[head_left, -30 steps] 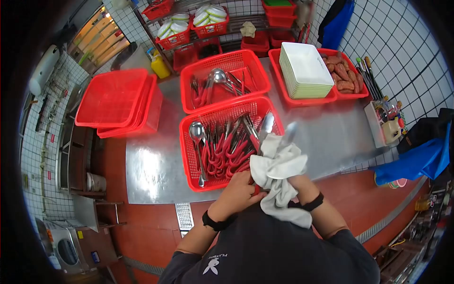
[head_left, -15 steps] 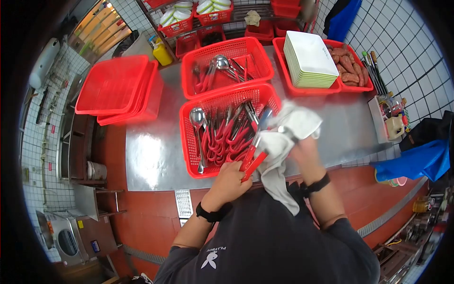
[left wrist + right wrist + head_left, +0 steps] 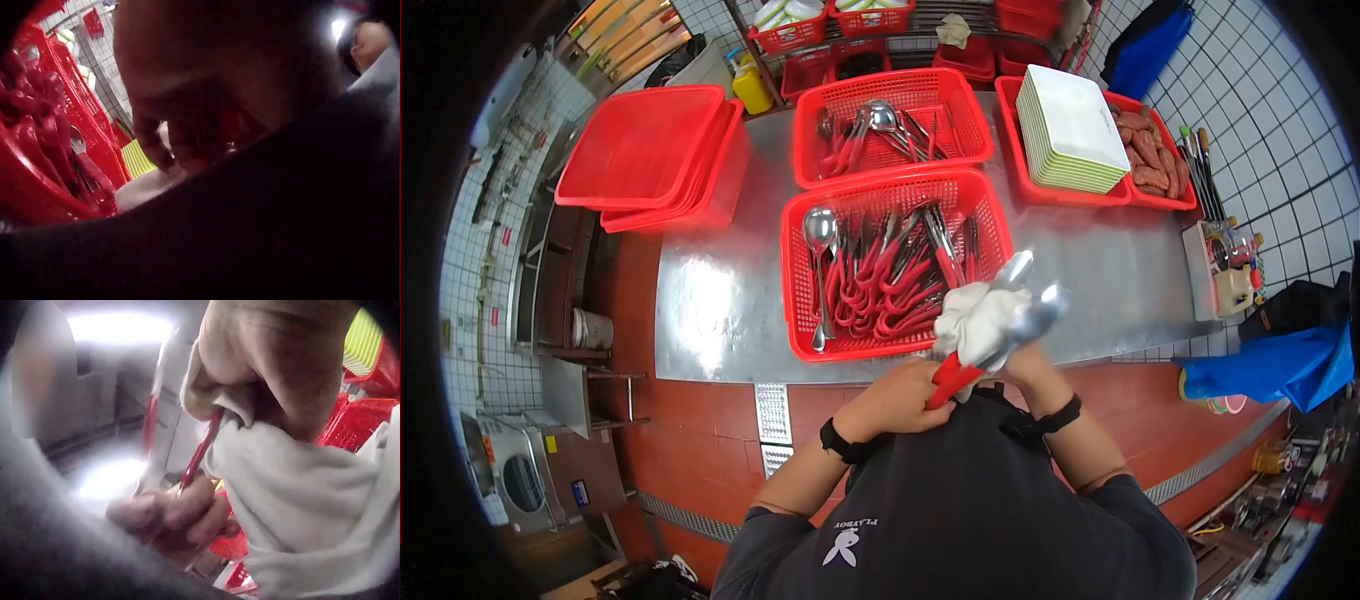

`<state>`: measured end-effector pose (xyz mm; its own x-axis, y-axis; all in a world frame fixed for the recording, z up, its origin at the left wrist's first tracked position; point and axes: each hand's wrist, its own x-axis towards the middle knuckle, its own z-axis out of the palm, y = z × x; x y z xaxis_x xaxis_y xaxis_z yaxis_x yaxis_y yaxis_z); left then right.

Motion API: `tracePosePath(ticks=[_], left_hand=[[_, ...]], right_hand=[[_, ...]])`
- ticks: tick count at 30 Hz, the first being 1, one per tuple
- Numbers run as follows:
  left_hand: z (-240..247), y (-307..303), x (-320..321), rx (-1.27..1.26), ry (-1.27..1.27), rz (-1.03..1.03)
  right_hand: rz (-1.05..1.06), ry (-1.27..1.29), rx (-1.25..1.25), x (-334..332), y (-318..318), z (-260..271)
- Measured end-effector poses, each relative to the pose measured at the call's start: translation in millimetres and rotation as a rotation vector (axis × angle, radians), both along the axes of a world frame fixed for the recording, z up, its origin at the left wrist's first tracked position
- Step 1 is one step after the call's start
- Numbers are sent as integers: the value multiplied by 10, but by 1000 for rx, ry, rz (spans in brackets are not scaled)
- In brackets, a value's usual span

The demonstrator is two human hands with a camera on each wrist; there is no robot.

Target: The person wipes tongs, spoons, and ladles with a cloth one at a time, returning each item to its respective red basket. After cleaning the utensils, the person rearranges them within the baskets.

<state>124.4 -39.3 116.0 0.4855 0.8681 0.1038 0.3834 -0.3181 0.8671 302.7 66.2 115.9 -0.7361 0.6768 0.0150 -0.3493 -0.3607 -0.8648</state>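
In front of the body my left hand grips a pair of tongs by the red handles. Their silver ends spread apart, pointing up and right. My right hand holds a white cloth bunched against the tongs. From the right wrist, the cloth folds around one tong arm beneath the right hand's fingers, and the left hand's fingers curl on the red handle. Just beyond stands a red basket full of red-handled tongs and a large spoon.
A second red basket behind holds ladles and tongs. Left of it sit stacked red bins. Stacked white trays and a bin of brown sausage-like food stand back right on the steel table.
The tongs came up from low behind the cloth, with the handles showing at half a second ago. The right hand and cloth swung up and right, then came back down toward the left hand.
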Motion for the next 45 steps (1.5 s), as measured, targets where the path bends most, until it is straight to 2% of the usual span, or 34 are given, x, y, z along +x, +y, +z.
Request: tracePosePath(ticks=[1, 2, 3, 4, 5, 7, 8, 10, 12, 13, 14, 15, 16, 17, 18, 20, 22, 23, 25, 26, 28, 33, 37, 40, 45], left_hand=[[12, 19, 6, -175, -28, 9], [-45, -8, 2, -228, -49, 107], [-73, 13, -16, -228, -48, 107], [-95, 41, -40, -125, -46, 112], [-107, 48, -54, -27, -45, 115], [-97, 40, -63, -5, -35, 99], [-91, 43, -75, 26, -24, 84], [-184, -27, -181, 32, 21, 52], [-265, -141, -299, 38, 63, 13], [-292, -218, -355, 38, 104, 103], [-320, -286, -392, 39, 146, 194], [-360, -340, -417, 37, 150, 187], [-398, -380, -446, -24, 131, 278], [-410, -396, -468, -84, 112, 369], [-399, -387, -464, -80, 119, 363], [-363, -351, -414, -155, 105, 525], [-288, -260, -372, -177, 134, 563], [-258, -188, -364, -197, 159, 607], [-257, -73, -376, -134, 214, 588], [-253, -23, -381, -79, 258, 564], [-229, 46, -371, -97, 253, 577], [-118, 134, -443, -84, 285, 596], [-204, 186, -645, 43, 268, 733], [-120, 216, -715, 103, 389, 825], [-109, 267, -792, 100, 431, 798]], right_hand=[[-249, -57, 128, 25, -91, 162], [-180, 91, 2, 94, 71, -219], [-179, 92, 2, 241, 193, -553], [-318, -8, 135, 417, 290, -845], [-456, -113, 265, 482, 314, -841], [-498, 338, -76, 647, 338, -621], [-684, -269, 620, 827, 565, -705], [-1072, -177, -81, 928, 452, -242], [-1171, -51, -67, 1418, 705, -398], [-1180, -51, -71, 1645, 747, -523], [-1313, -258, 33, 1853, 771, -685], [-1432, -468, 140, 2049, 800, -878], [-1438, -463, 134, 2284, 823, -1135], [-1120, -1135, 352, 2522, 799, -1458], [-673, -1747, 553, 2626, 730, -1791], [-488, -1885, 562, 2567, 433, -2484], [-729, -1869, 838, 2062, 106, -2082], [-737, -1858, 837, 2023, 113, -2135], [-834, -2012, 867, 1897, 124, -2198], [-838, -2007, 855, 1874, 140, -2177], [-675, -1990, 543, 1882, 195, -2099], [-686, -1971, 594, 1925, 182, -2134], [-750, -1950, 677, 1930, 154, -2146], [-741, -1976, 653, 1909, 183, -2133], [-699, -2009, 628, 1866, 210, -2074]])
